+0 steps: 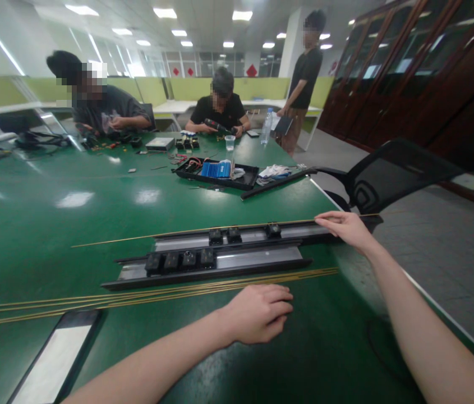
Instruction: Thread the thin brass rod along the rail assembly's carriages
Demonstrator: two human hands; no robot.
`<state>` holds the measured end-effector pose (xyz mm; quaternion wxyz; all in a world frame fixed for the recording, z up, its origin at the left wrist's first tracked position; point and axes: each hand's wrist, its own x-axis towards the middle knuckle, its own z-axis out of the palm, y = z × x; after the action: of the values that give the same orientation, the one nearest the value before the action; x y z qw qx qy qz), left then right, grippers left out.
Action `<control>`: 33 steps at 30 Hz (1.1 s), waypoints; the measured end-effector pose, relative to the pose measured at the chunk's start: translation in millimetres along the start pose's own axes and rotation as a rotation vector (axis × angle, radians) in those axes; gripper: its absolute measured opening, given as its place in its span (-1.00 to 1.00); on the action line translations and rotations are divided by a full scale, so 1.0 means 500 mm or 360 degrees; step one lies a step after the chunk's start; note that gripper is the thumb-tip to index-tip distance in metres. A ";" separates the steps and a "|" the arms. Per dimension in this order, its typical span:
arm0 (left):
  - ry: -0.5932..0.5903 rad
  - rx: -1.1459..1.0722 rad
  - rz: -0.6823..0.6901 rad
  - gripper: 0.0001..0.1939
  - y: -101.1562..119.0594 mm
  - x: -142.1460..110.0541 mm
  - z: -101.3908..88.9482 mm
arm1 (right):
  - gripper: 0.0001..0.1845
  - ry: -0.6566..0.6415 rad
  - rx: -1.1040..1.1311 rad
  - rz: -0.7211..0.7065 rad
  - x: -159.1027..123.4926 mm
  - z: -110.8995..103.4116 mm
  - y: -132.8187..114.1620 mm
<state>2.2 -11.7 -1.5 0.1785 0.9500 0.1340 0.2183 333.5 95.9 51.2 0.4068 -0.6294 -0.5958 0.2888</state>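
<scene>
We are seeing the right hand (346, 227) reaching to the right end of the far black rail (262, 234), fingers flat on it, grip open. The left hand (259, 313) is resting loosely curled on the green surface (51, 224), holding nothing, just beside the thin brass rods (144, 292). Both rails are lying side by side; the near rail (207, 266) is carrying four black sockets (180, 261).

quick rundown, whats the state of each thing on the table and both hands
far rail: flat, three black modules on it, right hand on its end
near rail: flat, four black modules on it
brass rods: lying flat along the near rail
right hand: open, fingers on the far rail
left hand: loosely curled on the table, holding nothing
tray: filled with parts
chair: unoccupied
</scene>
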 end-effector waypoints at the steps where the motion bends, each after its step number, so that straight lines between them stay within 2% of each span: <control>1: -0.0002 -0.0001 -0.0002 -0.70 0.000 0.000 -0.001 | -0.32 -0.0002 -0.0001 -0.0004 0.001 -0.001 0.002; 23: 0.0009 0.0035 0.0011 -0.69 0.001 -0.002 0.000 | -0.27 0.0037 -0.0048 0.0013 0.002 -0.020 0.014; 33: 0.0018 0.0023 0.0014 -0.70 -0.002 -0.002 0.003 | -0.34 0.0086 -0.0044 0.0023 0.001 -0.026 0.022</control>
<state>1.8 -11.4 -3.4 0.1698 0.9506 0.1323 0.2235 350.2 94.7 48.2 0.4121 -0.6467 -0.5840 0.2664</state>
